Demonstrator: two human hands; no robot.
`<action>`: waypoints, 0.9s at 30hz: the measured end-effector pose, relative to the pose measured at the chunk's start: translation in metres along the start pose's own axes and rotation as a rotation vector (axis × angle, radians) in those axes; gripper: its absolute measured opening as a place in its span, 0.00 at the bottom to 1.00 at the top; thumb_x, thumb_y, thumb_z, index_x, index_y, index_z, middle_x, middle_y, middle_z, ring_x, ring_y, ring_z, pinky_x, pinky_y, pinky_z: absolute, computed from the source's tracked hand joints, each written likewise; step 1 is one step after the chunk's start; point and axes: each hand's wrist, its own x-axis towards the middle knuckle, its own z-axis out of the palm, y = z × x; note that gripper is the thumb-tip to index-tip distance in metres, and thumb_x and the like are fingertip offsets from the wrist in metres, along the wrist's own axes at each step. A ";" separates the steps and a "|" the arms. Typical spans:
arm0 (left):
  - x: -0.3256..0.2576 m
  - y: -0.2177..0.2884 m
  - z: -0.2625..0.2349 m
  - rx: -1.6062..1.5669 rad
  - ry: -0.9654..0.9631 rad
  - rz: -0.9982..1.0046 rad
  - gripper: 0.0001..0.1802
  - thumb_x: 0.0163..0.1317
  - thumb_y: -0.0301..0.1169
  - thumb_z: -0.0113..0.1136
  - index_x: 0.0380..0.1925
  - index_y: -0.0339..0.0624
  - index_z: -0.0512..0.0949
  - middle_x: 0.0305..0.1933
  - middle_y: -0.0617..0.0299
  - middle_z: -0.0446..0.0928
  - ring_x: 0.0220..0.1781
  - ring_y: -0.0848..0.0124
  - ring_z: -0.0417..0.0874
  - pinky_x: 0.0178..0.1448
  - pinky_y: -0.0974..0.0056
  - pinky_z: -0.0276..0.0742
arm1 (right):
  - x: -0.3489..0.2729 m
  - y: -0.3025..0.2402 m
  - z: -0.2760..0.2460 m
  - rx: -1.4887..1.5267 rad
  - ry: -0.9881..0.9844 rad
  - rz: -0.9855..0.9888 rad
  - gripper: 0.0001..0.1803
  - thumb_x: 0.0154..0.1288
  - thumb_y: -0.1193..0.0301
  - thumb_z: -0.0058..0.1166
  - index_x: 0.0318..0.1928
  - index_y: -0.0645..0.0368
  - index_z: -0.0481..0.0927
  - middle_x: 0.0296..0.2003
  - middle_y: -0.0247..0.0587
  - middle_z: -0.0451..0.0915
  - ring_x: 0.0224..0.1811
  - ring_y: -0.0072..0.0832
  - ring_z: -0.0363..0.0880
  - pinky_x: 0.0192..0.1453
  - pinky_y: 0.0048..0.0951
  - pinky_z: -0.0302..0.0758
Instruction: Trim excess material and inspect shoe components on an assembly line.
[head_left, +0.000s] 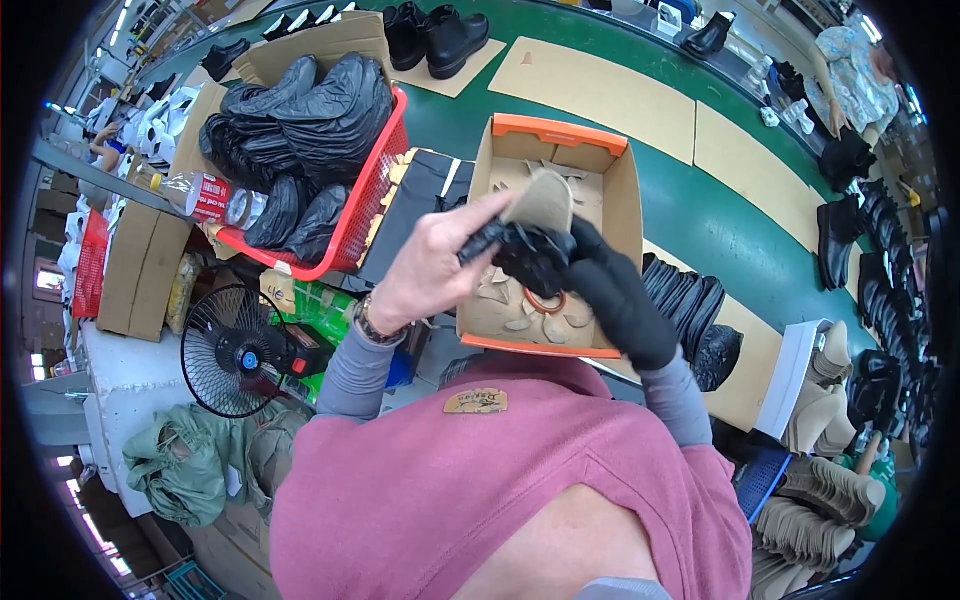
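A black shoe upper (525, 252) with a tan insole (545, 200) is gripped by the bare left hand (435, 265) and gloved right hand (610, 290) above the open cardboard box (620, 190). Fitting appears underway; firm alignment is judged necessary next.

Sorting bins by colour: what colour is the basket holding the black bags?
Red, seen in the head view: the basket of black bags.

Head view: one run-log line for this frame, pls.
left hand: bare, gripping black shoe upper | right hand: black glove, gripping same upper | tan insole: against upper | below: cardboard box with scraps
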 end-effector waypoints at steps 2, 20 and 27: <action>-0.007 -0.005 -0.007 0.062 0.114 -0.007 0.28 0.54 0.15 0.58 0.58 0.33 0.71 0.46 0.40 0.80 0.47 0.50 0.85 0.47 0.61 0.79 | 0.009 0.011 -0.015 -0.075 0.102 0.005 0.25 0.69 0.66 0.48 0.62 0.66 0.69 0.46 0.48 0.79 0.47 0.29 0.78 0.53 0.29 0.74; -0.007 -0.010 -0.019 0.152 0.252 -0.087 0.24 0.55 0.15 0.59 0.55 0.32 0.73 0.44 0.40 0.81 0.46 0.49 0.85 0.47 0.59 0.79 | 0.033 0.097 -0.023 -1.108 -0.228 0.534 0.35 0.47 0.69 0.61 0.56 0.70 0.66 0.30 0.57 0.81 0.29 0.44 0.83 0.35 0.40 0.78; -0.009 -0.015 -0.029 0.159 0.226 -0.053 0.24 0.54 0.15 0.59 0.54 0.32 0.74 0.41 0.43 0.81 0.43 0.54 0.86 0.45 0.61 0.78 | 0.001 0.082 -0.059 -0.560 -0.442 0.144 0.15 0.53 0.71 0.61 0.38 0.70 0.77 0.30 0.39 0.79 0.32 0.23 0.78 0.35 0.25 0.75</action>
